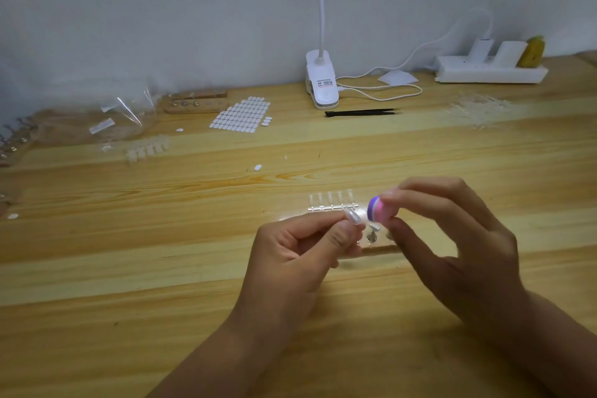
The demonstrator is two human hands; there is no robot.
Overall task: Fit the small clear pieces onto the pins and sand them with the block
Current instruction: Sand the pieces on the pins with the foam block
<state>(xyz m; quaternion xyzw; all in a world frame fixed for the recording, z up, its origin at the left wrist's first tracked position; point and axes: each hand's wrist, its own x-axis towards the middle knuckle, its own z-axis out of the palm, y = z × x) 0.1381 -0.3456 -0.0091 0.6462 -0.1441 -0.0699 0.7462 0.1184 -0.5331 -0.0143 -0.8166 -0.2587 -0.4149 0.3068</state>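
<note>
Toward six o'clock on the tabletop, a little right of middle, pinches one clear piece between thumb and forefinger of the left hand; fingers clamped on its lower end, upper face bare; cannot tell whether seated on a pin, since hidden behind the thumb. Grips the pink-and-purple block in the right hand, fingers curled round it from three o'clock; sits just beside the piece, at its two o'clock, touching or barely apart, too blurred to settle. Seems to slant, along the piece's long axis, from ten o'clock down to four o'clock, so presents a broad face rather than a tip to the block. Shows, at six o'clock of the block, the pin holder resting on the tabletop with one metal pin standing free; shows, at twelve o'clock of both hands, a strip of clear pieces lying nine-to-three, not yet fitted. Reads as sanding of a single piece; turns, for the coming stroke, on that short gap: right hand nearer, needs only to draw the block toward eight o'clock along the slant while the left holds firm; risks flicking the light piece out of the pinch if pressed hard.
</note>
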